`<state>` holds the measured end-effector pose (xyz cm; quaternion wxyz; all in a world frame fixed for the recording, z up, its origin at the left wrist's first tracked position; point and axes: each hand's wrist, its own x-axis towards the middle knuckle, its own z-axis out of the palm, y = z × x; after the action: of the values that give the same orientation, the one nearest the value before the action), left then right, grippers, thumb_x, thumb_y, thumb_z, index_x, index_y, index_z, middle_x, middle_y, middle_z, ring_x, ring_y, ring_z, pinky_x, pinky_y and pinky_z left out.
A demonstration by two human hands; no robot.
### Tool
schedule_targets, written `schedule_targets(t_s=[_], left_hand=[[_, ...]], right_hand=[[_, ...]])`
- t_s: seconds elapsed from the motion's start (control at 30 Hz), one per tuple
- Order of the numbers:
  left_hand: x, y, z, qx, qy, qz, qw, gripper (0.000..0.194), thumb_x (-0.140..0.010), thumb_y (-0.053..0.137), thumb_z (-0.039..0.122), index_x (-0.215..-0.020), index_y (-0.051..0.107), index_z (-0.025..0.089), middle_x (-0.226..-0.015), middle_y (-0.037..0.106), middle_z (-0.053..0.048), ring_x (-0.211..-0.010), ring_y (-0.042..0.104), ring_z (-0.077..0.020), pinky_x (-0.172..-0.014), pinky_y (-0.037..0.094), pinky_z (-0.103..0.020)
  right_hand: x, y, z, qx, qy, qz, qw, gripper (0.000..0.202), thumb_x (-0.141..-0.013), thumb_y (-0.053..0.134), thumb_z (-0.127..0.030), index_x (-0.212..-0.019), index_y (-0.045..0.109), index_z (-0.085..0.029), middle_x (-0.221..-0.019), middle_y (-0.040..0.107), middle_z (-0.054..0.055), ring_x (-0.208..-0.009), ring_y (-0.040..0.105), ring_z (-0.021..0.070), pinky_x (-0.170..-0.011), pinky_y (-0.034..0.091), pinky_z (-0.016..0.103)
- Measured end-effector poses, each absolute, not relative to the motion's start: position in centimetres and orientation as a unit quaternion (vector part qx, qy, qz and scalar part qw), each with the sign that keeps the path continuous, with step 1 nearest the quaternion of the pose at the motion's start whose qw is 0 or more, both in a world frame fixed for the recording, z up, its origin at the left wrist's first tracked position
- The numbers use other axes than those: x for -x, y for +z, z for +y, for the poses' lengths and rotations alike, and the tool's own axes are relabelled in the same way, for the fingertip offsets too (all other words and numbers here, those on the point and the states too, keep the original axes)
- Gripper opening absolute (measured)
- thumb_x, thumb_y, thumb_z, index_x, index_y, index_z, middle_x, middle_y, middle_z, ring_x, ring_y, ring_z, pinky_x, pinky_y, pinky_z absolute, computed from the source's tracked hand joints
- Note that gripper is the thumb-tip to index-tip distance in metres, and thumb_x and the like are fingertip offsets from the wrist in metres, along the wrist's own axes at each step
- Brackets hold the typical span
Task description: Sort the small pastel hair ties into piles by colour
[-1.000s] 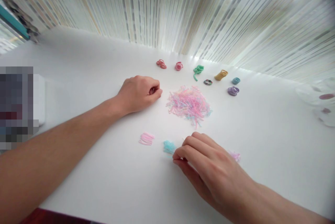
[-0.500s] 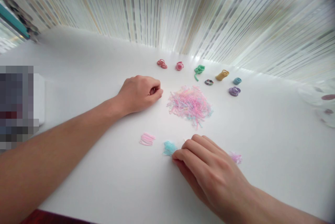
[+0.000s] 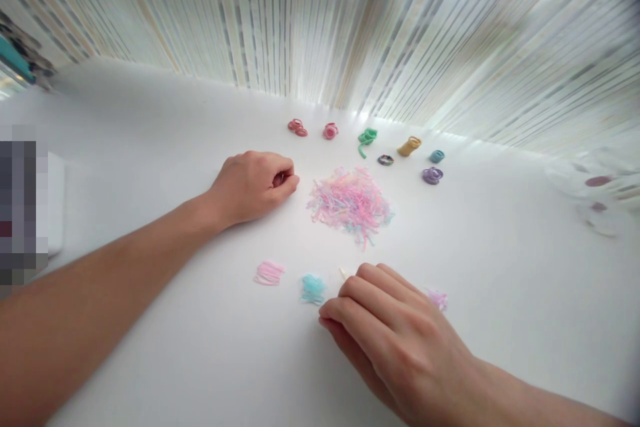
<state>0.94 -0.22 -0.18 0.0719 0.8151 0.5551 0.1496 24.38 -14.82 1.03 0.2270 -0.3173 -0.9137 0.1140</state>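
My left hand (image 3: 254,185) rests on the table with its fingers curled and thumb and forefinger tips together; what they hold, if anything, cannot be made out. Just to its right lies a loose heap of short pastel strands (image 3: 351,204), mostly pink with some blue. My right hand (image 3: 387,334) is closed in a pinch at the near side of the small blue strand pile (image 3: 313,288); its fingertips hide whatever is between them. A pink strand bundle (image 3: 269,273) lies left of the blue pile. Behind my right hand, a pale strand (image 3: 343,273) and a lilac pile (image 3: 438,300) are partly covered.
Along the back sit coiled pieces: red (image 3: 297,127), pink (image 3: 330,131), green (image 3: 367,137), gold (image 3: 409,146), blue (image 3: 437,156) and purple (image 3: 433,175), plus a multicoloured ring (image 3: 385,160). A string curtain (image 3: 300,20) hangs behind the white table (image 3: 190,334). Clear round items (image 3: 597,194) stand right.
The view has shifted slightly, so the things sit further left. My right fingertips have drawn back a little from the blue pile toward me. My left hand keeps its place by the heap.
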Motion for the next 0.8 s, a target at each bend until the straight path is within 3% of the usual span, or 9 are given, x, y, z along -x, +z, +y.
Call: schedule_targets(t_s=[0.17, 0.37, 0.57, 0.8], left_hand=[[-0.8, 0.0, -0.2, -0.815, 0.132, 0.560, 0.061, 0.029, -0.091, 0.048, 0.041, -0.071, 0.056, 0.021, -0.074, 0.064, -0.002, -0.069, 0.051, -0.0169, -0.064, 0.028, -0.033], [-0.7, -0.1, -0.2, -0.814, 0.119, 0.567, 0.050, 0.029, -0.093, 0.048, 0.042, -0.074, 0.057, 0.022, -0.075, 0.064, -0.001, -0.069, 0.052, -0.0162, -0.064, 0.029, -0.032], [-0.8, 0.0, -0.1, -0.811, 0.110, 0.572, 0.045, 0.030, -0.093, 0.046, 0.043, -0.076, 0.060, 0.022, -0.076, 0.065, -0.001, -0.070, 0.054, -0.0165, -0.065, 0.029, -0.031], [-0.8, 0.1, -0.1, -0.809, 0.107, 0.576, 0.050, 0.032, -0.093, 0.045, 0.044, -0.078, 0.063, 0.021, -0.077, 0.066, -0.002, -0.070, 0.054, -0.0167, -0.065, 0.030, -0.032]], right_hand=[[-24.7, 2.3, -14.7, 0.320, 0.105, -0.914, 0.225, 0.027, -0.102, 0.056, -0.009, -0.080, 0.071, -0.013, -0.071, 0.059, 0.005, -0.066, 0.046, 0.0191, -0.060, 0.035, 0.035], [-27.3, 4.7, -12.5, 0.390, 0.108, -0.886, 0.227, 0.021, -0.100, 0.060, -0.013, -0.085, 0.074, -0.016, -0.075, 0.068, 0.004, -0.069, 0.058, 0.0174, -0.064, 0.044, 0.031], [-29.8, 4.9, -9.1, 0.523, 0.138, -0.828, 0.147, 0.015, -0.090, 0.069, -0.014, -0.082, 0.079, -0.022, -0.075, 0.074, -0.002, -0.059, 0.063, 0.0112, -0.058, 0.044, 0.025], [-29.3, 3.1, -8.3, 0.548, 0.164, -0.816, 0.084, 0.013, -0.089, 0.072, -0.019, -0.082, 0.082, -0.022, -0.074, 0.075, -0.002, -0.057, 0.060, 0.0109, -0.059, 0.044, 0.026]])
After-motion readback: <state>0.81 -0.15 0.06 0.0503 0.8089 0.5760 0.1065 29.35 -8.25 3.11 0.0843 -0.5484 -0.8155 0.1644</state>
